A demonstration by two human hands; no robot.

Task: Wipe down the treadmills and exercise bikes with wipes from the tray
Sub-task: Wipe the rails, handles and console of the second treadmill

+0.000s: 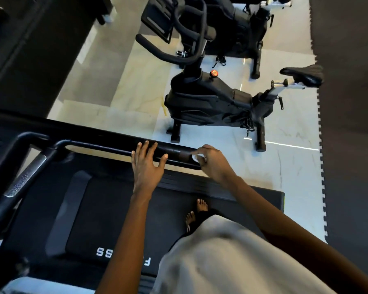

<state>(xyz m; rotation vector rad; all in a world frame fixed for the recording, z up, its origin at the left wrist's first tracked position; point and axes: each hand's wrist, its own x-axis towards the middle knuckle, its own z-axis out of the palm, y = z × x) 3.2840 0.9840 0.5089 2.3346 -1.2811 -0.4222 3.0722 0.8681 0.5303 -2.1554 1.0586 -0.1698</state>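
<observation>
**Gym floor, treadmill side rail: wipe at the bar**

Pale marble-look tile floor (pixel 136 85), with a dark foam mat (pixel 348 102) on the right whose jigsaw edge meets the tile. View looks straight down from the treadmill (pixel 106 209): black belt with white lettering at its near end (partly covered, not fully readable).

Person stands on the belt, bare feet (pixel 200 209) near its right edge, light grey garment (pixel 221 262) filling the lower frame.

Handrail (pixel 174 153): black bar running along the treadmill's right side, between the belt and the tile.

Left hand (pixel 147 166): laid flat across the handrail, fingers straight and spread apart, thumb out to the side; it grips nothing.

Right hand (pixel 212 164): just beside the left, at the end of the handrail. Fingers are curled around a small white wipe (pixel 197 158), which is bunched up and pressed against the bar. Only a bit of the wipe shows between the fingers.

Beyond the rail, on the tile: a black exercise bike (pixel 204 102), upright, with a red knob (pixel 213 73) on its frame and a black saddle (pixel 302 75) toward the mat. A second bike (pixel 232 22) stands farther off, behind the first.
</observation>
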